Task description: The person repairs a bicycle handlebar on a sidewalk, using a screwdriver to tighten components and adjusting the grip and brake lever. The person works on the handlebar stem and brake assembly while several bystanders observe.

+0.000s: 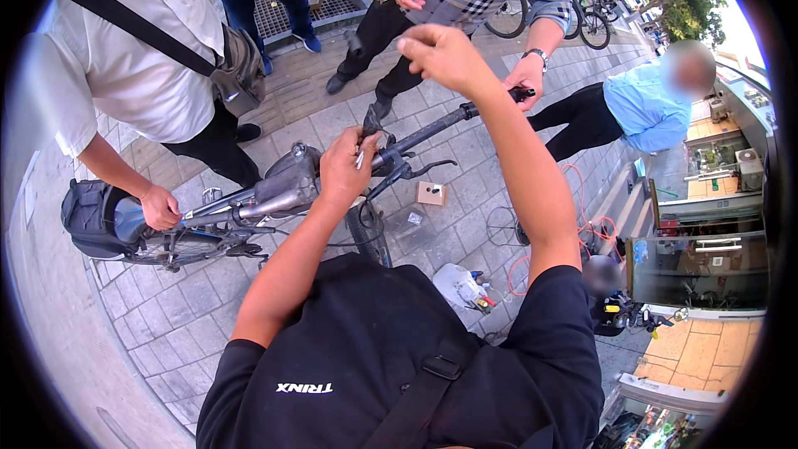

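Note:
A bicycle (283, 191) with a dark frame stands across the view. My left hand (349, 158) is closed around a small silvery part (360, 158), which looks like a tool, by the stem beside a dark lever (399, 168). My right hand (436, 54) is raised above the handlebar (436, 127), fingers curled; whether anything is in them is unclear. A small blurred dark shape (357, 43) appears left of it. Another person's hand (522, 81) holds the bar's right end, and a second person's hand (160, 208) grips the frame near the saddle (127, 218).
Several people stand around, one in a white shirt (141, 91), one in light blue (640, 104). A cardboard box (431, 193), a white container (457, 287) and an orange hose (607, 224) lie on the paving (166, 324). Parked bicycles (592, 21) stand behind; shopfronts line the right.

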Motion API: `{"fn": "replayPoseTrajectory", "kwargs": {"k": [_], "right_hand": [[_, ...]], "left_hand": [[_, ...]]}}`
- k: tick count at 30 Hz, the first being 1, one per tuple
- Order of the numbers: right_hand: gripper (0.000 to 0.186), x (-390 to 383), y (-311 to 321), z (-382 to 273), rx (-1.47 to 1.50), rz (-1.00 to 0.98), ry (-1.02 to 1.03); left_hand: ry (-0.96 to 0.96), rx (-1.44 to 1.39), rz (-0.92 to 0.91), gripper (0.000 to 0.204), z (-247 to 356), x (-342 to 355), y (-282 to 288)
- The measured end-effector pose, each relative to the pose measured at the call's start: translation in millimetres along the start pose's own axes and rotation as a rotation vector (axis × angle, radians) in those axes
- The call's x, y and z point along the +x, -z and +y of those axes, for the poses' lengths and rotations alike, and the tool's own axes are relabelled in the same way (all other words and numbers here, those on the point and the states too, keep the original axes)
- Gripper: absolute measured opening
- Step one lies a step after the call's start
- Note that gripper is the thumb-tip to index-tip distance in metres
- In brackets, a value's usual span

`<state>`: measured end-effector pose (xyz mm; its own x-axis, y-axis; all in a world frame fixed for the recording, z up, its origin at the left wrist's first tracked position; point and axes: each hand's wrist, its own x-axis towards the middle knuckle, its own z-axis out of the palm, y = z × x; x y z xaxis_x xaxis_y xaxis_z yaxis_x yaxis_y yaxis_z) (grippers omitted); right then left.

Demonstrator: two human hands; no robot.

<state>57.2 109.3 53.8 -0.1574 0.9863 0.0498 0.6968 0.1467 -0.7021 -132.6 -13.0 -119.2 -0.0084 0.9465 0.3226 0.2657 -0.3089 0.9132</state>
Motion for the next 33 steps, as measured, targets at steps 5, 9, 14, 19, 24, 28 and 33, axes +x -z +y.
{"fn": "replayPoseTrajectory", "kwargs": {"k": [5, 9, 14, 19, 24, 28, 33], "right_hand": [[0.034, -57.2, -16.5, 12.1, 0.22, -0.179, -0.168], [0.04, -97.4, -43.3, 20.0, 0.267, -0.219, -0.252], [0.026, -134.5, -87.4, 23.0, 0.607, -0.182, -0.228], [0.026, -181.2, -71.9, 23.0, 0.87, -0.003, -0.351], [0.025, -229.9, -48.9, 43.4, 0.961, 0.084, -0.494], [0.025, -248.3, -49.6, 68.7, 1.259, 0.262, -0.548], [0.03, -249.4, -25.8, 97.0, 1.325, 0.469, -0.456]], "left_hand": [[-0.059, 0.038, -0.028, 0.014, 3.6, 0.3, -1.6], [-0.196, 0.115, -0.017, 0.013, 2.8, -1.0, -1.1], [-0.297, 0.175, -0.092, 0.016, -3.6, -1.0, 5.4], [-0.252, 0.119, -0.15, 0.021, 10.1, 3.5, 1.0], [-0.215, 0.12, -0.194, 0.025, 19.8, 4.0, -0.7], [-0.213, 0.113, -0.208, 0.025, 13.4, 2.0, -1.5], [-0.203, 0.152, -0.257, 0.027, 27.3, 15.1, -7.1]]}}
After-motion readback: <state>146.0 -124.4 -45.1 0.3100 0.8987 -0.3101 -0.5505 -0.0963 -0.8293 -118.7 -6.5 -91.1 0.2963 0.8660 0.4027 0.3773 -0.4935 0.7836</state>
